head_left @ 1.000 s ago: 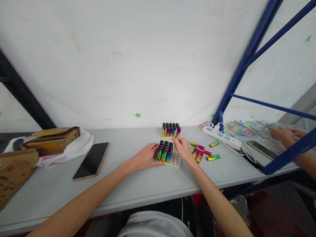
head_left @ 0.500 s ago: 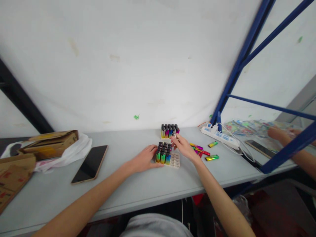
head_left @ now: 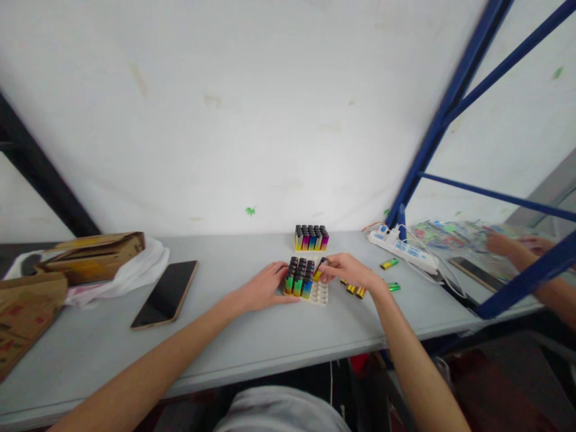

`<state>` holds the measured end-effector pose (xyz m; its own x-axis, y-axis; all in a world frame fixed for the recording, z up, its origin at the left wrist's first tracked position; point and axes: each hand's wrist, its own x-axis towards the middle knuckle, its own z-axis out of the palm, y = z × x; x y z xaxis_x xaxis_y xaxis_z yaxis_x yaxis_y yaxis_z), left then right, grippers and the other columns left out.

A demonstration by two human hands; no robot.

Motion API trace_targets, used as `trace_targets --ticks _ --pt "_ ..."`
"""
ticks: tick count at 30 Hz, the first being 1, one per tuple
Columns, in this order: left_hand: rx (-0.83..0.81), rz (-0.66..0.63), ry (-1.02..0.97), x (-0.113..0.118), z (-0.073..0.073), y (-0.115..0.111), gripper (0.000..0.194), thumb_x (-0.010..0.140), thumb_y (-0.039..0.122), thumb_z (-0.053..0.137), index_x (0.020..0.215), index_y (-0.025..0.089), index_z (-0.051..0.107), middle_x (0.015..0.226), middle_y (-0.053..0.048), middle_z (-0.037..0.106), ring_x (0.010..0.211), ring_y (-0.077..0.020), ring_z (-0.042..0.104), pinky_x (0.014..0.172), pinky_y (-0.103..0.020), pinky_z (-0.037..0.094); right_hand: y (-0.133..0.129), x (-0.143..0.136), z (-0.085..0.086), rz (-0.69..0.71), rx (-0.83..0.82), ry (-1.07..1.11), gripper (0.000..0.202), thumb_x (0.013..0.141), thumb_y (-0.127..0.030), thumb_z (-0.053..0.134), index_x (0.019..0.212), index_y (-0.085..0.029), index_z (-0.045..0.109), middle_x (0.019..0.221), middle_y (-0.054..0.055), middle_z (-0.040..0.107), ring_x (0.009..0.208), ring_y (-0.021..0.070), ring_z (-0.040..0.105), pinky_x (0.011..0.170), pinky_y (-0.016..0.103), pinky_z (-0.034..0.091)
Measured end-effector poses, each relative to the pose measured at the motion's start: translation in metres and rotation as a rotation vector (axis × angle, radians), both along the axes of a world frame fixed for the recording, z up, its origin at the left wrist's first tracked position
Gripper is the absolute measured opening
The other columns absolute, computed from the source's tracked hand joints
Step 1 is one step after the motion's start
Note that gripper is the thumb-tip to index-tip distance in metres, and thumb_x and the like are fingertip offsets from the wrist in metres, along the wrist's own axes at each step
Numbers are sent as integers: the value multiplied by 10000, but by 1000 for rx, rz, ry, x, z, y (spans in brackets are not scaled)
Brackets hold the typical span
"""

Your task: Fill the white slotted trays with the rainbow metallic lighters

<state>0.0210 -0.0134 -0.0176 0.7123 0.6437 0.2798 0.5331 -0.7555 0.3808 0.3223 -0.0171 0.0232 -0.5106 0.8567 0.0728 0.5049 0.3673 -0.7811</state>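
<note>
Several colourful lighters with black tops (head_left: pixel 299 278) stand upright in the left part of a pale tray (head_left: pixel 319 295), whose right part shows bare slots. My left hand (head_left: pixel 265 287) rests at the left side of this tray, thumb and fingers spread around the lighters. Above those slots, my right hand (head_left: pixel 344 269) pinches a yellow lighter with a dark top (head_left: pixel 319 270), held tilted. Behind stands a second full block of lighters (head_left: pixel 311 238). Loose lighters (head_left: pixel 354 289) lie on the table beside my right hand, partly hidden by it.
A phone (head_left: pixel 165 294) lies on the table (head_left: pixel 252 345) at the left, near cardboard boxes (head_left: pixel 96 258) and a white plastic bag (head_left: pixel 155 258). To the right are a power strip (head_left: pixel 402 249) with cables and a blue metal frame (head_left: pixel 416 157). Beyond the frame, another person's hands (head_left: pixel 504 243) show.
My right hand has turned and shifted slightly right, and a yellow lighter now shows in its fingers. It now covers part of the loose lighters. My left hand stays at the tray.
</note>
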Motion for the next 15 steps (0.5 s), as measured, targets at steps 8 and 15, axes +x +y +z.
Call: trace_targets --ticks 8,15 --pt "3 2 -9 1 1 0 752 863 740 677 1366 188 593 1403 -165 590 1298 -358 560 1163 -502 436 -1 -7 0 -107 270 -161 353 942 -452 631 733 -190 741 672 24 718 609 188 579 622 287 434" --pt "1 4 -16 1 3 -1 711 862 706 703 1340 188 610 1388 -165 599 1301 -367 569 1164 -505 443 0 -9 -1 -62 291 -175 235 927 -373 669 795 -194 743 820 75 771 719 237 651 728 327 483"
